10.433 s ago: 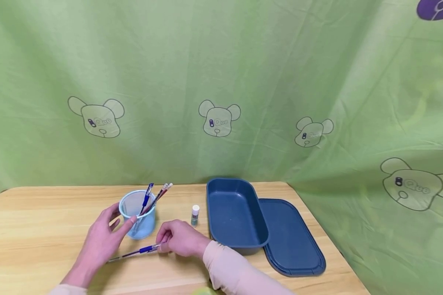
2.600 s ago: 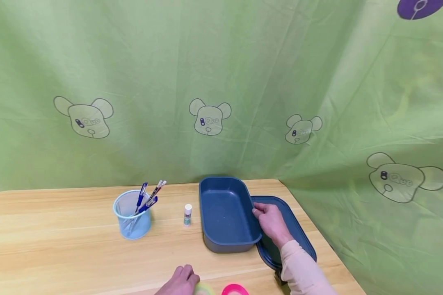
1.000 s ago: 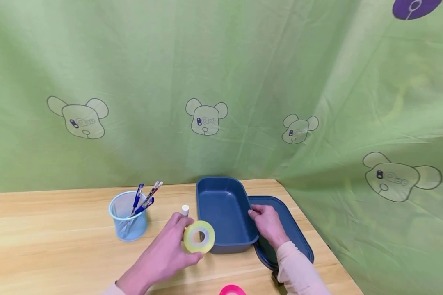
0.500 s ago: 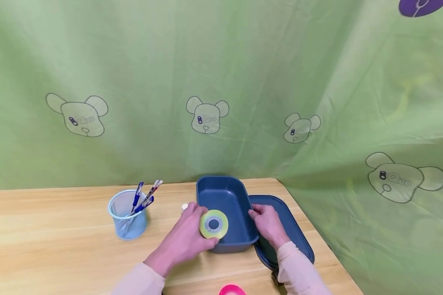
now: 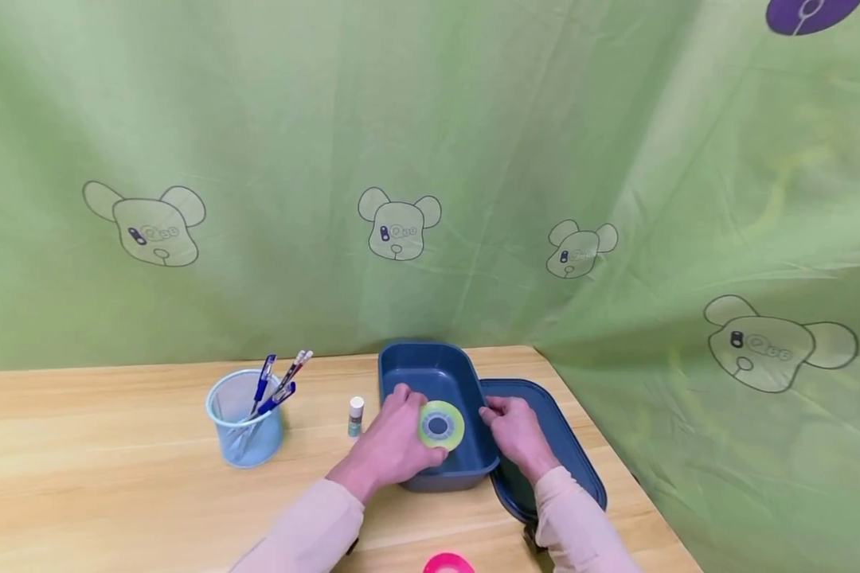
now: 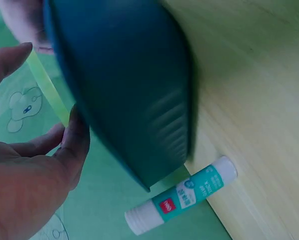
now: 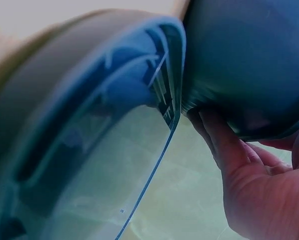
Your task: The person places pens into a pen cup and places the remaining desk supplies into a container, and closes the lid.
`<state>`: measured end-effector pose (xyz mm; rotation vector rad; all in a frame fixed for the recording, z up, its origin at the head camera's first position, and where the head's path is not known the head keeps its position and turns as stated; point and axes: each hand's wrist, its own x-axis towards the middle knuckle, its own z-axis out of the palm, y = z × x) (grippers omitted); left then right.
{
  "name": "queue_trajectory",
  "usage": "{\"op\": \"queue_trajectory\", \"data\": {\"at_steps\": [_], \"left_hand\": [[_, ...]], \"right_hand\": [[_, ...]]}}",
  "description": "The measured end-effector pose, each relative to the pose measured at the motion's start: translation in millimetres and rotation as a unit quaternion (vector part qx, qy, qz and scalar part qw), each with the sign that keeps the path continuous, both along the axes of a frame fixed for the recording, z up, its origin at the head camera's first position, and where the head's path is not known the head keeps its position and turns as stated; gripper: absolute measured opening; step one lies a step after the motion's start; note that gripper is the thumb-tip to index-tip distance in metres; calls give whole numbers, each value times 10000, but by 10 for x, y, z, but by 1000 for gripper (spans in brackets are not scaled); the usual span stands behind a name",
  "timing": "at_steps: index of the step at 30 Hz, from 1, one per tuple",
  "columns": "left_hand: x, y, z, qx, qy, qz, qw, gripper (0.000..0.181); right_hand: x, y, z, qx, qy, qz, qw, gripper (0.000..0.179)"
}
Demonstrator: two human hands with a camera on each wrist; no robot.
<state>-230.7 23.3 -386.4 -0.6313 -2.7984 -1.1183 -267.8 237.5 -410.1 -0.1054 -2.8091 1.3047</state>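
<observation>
In the head view my left hand pinches a yellow-green tape roll by its edge, over the inside of a dark blue plastic box. The left wrist view shows the tape edge-on between thumb and fingers, beside the box's rim; whether it touches the box I cannot tell. On the box's right side, my right hand holds the rim. Seen from the right wrist, thumb and fingers of that hand are on either side of the box wall.
A blue lid lies partly under the right hand. Left of the box stands a white-capped glue stick. Farther left is a light blue mesh cup with pens and pencils. A pink roll is at the front of the wooden table.
Earlier a pen went into the mesh cup. My left hand has since lifted the tape roll from the table's front and carried it right, over the box. The right hand stays on the rim.
</observation>
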Motion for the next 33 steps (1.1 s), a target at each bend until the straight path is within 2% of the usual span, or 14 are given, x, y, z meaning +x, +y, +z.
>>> {"op": "queue_trajectory", "data": {"at_steps": [4, 11, 19, 24, 33], "left_hand": [[-73, 86, -40, -293, 38, 16, 9996, 70], [-177, 257, -84, -677, -396, -45, 9969, 72], [-199, 383, -182, -1410, -37, -230, 9897, 64], [-226, 416, -179, -1618, -65, -408, 9860, 60], [-305, 425, -182, -1781, -415, -606, 9813, 45]], "right_hand": [[-5, 19, 0, -18, 25, -2, 10000, 38], [15, 12, 12, -56, -47, -12, 10000, 38], [38, -3, 11, -125, -101, -17, 9999, 37], [38, 13, -5, -173, -113, -28, 9998, 38], [19, 10, -17, -170, -155, 36, 9997, 41]]}}
